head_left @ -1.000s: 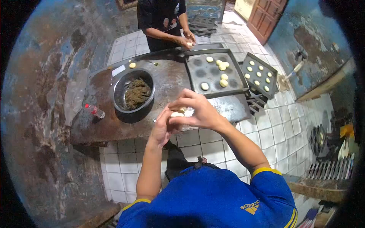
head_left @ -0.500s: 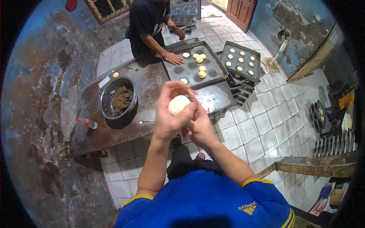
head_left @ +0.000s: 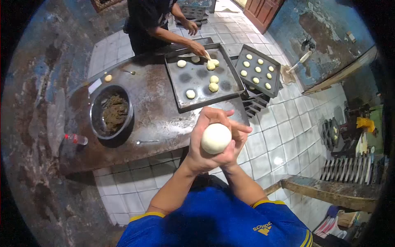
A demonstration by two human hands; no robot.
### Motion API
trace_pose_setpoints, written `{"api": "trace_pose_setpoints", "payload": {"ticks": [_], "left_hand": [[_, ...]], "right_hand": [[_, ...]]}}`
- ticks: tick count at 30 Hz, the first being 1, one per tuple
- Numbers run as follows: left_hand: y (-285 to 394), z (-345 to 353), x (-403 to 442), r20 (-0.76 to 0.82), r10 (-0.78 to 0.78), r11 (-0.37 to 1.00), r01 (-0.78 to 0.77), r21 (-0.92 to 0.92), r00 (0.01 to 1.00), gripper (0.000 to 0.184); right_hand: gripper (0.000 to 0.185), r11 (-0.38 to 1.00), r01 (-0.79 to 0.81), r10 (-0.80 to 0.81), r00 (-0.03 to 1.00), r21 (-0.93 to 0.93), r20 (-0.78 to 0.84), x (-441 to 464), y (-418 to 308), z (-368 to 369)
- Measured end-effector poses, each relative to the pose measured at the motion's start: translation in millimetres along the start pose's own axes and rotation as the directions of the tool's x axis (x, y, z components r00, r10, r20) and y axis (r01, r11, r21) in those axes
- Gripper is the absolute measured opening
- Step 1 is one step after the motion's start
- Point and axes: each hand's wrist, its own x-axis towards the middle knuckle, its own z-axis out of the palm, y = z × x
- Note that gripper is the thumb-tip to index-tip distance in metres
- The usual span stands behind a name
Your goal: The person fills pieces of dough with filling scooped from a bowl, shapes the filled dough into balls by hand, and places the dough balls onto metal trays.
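A smooth, pale dough ball (head_left: 216,139) sits between my two hands, above the floor just off the table's near edge. My left hand (head_left: 198,154) curls round its left side, with fingers bent over the far side. Pressed against the ball from the right and below is my right hand (head_left: 238,149), partly hidden behind the ball and the left hand. Beyond them, a large dark baking tray (head_left: 183,88) on the table holds several dough balls, among them a single one (head_left: 190,94) near its front edge.
A metal bowl (head_left: 94,125) of brown filling stands on the table (head_left: 158,119), near a spoon (head_left: 148,141) and a plastic bottle (head_left: 77,139). Across the table a co-worker (head_left: 150,24) reaches into the tray. Another tray (head_left: 259,70) of dough pieces rests on stacked trays at right.
My hands have moved right and nearer my body, turning the dough ball so more of it shows. The co-worker's hand has moved to the dough at the tray's far side. The view has shifted.
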Motion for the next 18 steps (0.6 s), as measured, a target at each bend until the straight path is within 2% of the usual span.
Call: {"api": "trace_pose_setpoints", "payload": {"ticks": [1,2,3,4,5,6,7,8,10,11,12,14,15,17,18], "left_hand": [[-9,-12,10,-0.007,0.011,0.997,-0.010,0.071,1.000,0.060],[-27,-40,11,-0.028,-0.055,0.997,0.054,-0.057,0.998,0.061],[-28,-63,22,-0.073,-0.135,0.982,0.123,-0.144,0.988,0.063],[-28,-85,33,-0.119,-0.213,0.955,0.181,-0.236,0.970,0.066],[-53,-116,39,-0.351,-0.171,0.972,0.216,0.093,0.921,0.064],[-86,-152,45,-0.303,-0.104,0.912,0.212,0.350,0.947,0.065],[-108,-169,55,-0.273,-0.120,0.863,0.236,0.447,0.954,0.065],[-131,-187,65,-0.243,-0.135,0.803,0.250,0.541,0.961,0.065],[-163,-195,90,-0.209,-0.269,0.808,0.338,0.482,0.940,0.065],[-196,-209,98,-0.230,-0.246,0.779,0.333,0.531,0.942,0.063],[-215,-225,108,-0.221,-0.263,0.766,0.342,0.544,0.939,0.064],[-248,-255,128,-0.222,-0.312,0.741,0.383,0.552,0.924,0.068],[-267,-273,135,-0.210,-0.383,0.716,0.433,0.549,0.900,0.083],[-265,-299,151,-0.328,-0.501,0.586,0.593,0.553,0.801,0.101],[-274,-315,147,-0.374,-0.424,0.611,0.565,0.554,0.825,0.113]], "right_hand": [[0.042,0.996,-0.066,0.071,0.994,-0.061,0.087,14,15,-12],[0.041,0.984,-0.119,0.141,0.975,-0.132,0.173,28,30,-25],[0.040,0.930,-0.228,0.334,0.849,-0.287,0.409,69,13,-24],[0.038,0.856,-0.219,0.491,0.631,-0.469,0.601,110,-3,-24],[0.038,0.725,-0.228,0.653,0.528,-0.650,0.543,143,-13,-17],[0.043,0.698,-0.204,0.626,0.640,-0.687,0.445,163,6,-16],[0.047,0.665,-0.187,0.580,0.740,-0.723,0.342,182,26,-17],[0.051,0.711,-0.272,0.565,0.770,-0.648,0.297,200,44,0],[0.053,0.676,-0.114,0.526,0.767,-0.728,0.368,231,101,3],[0.053,0.626,-0.024,0.524,0.752,-0.779,0.399,247,127,2],[0.048,0.634,0.012,0.496,0.761,-0.773,0.418,259,157,-9],[0.044,0.648,-0.216,0.593,0.744,-0.731,0.306,284,209,-23],[0.045,0.645,-0.318,0.631,0.734,-0.695,0.250,295,235,-32],[0.042,0.572,-0.163,0.570,0.784,-0.804,0.246,317,308,-60],[0.040,0.579,-0.136,0.550,0.793,-0.804,0.263,323,343,-69]]}}
